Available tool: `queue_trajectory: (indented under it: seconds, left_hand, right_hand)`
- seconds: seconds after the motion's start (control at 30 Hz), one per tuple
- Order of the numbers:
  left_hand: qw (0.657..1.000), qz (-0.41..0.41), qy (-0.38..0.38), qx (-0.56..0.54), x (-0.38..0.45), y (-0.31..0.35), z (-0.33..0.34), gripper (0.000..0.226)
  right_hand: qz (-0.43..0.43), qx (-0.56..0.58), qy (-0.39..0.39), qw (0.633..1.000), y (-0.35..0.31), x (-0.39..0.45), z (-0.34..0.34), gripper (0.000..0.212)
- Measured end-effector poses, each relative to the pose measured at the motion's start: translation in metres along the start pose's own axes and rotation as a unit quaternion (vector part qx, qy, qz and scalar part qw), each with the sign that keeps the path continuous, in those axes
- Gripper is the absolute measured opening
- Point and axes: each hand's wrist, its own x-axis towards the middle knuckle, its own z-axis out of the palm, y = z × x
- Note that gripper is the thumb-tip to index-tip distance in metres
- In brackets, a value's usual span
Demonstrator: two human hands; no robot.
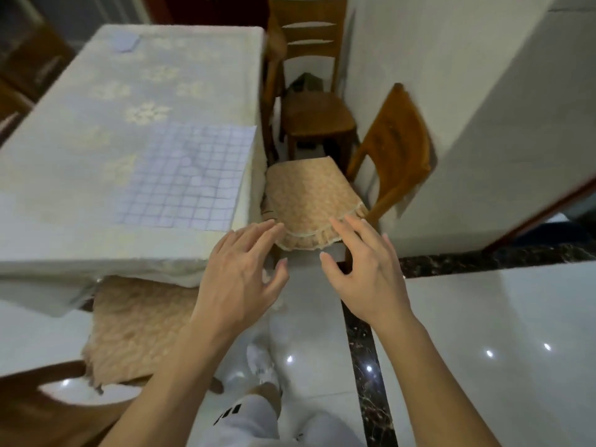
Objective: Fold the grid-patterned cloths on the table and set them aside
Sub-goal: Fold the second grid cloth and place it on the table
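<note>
A pale cloth with a purple grid pattern (190,175) lies spread flat on the table (80,150), near its right front corner. A small folded pale cloth (124,40) sits at the table's far end. My left hand (240,275) hovers off the table's front right corner, fingers spread and holding nothing. To its right, my right hand (366,269) is held in the air with fingers apart, also empty. Both hands are below and to the right of the grid cloth, not touching it.
A cream patterned tablecloth covers the table. A chair with a tan cushion (309,201) stands against the table's right side, another cushioned chair (135,327) at the front, and a bare wooden chair (309,91) further back. White walls (483,91) stand right; the floor (483,333) is glossy tile.
</note>
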Motion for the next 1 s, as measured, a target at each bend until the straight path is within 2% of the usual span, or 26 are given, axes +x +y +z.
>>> queue_trajectory:
  seconds: [0.27,0.5,0.83,1.0]
  left_hand:
    - [0.993,-0.118,0.006,0.024,0.018,-0.107,0.000,0.055]
    - [0.984,-0.178,0.018,0.007,0.059,-0.195,-0.009,0.057]
    - [0.975,-0.220,-0.020,0.026,0.108,-0.295,0.003,0.054]
    - [0.972,-0.219,-0.067,0.042,0.130,-0.333,0.016,0.054]
  right_hand:
    - [-0.074,-0.008,-0.091,0.993,-0.056,0.098,0.075,0.063]
    - [-0.106,-0.011,-0.161,0.981,-0.116,0.182,0.139,0.063]
    - [-0.161,-0.079,-0.198,0.964,-0.140,0.256,0.208,0.066]
    - [-0.194,-0.098,-0.238,0.947,-0.135,0.278,0.231,0.069]
